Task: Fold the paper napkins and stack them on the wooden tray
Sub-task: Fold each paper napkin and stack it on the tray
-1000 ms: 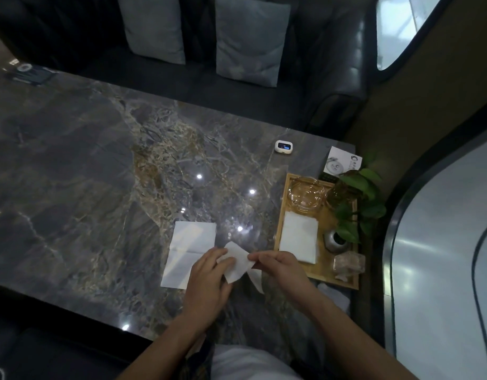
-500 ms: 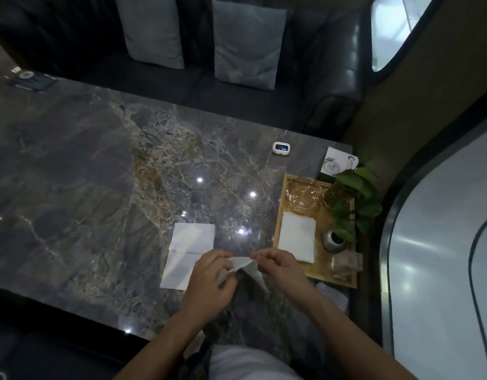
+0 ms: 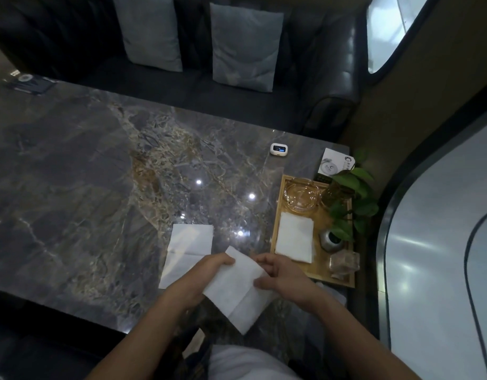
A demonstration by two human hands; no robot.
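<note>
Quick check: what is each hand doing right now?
Left hand: closed on the left edge of the napkin.
Right hand: closed on the same napkin's right edge.

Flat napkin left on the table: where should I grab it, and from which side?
Pinch the napkin on the table at its far right corner, coming from above: it lies flat, the near end sits under the left hand, and that corner is clear.

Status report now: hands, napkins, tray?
Left hand and right hand both hold one napkin. Folded napkin on wooden tray. Another napkin waits on table.
</note>
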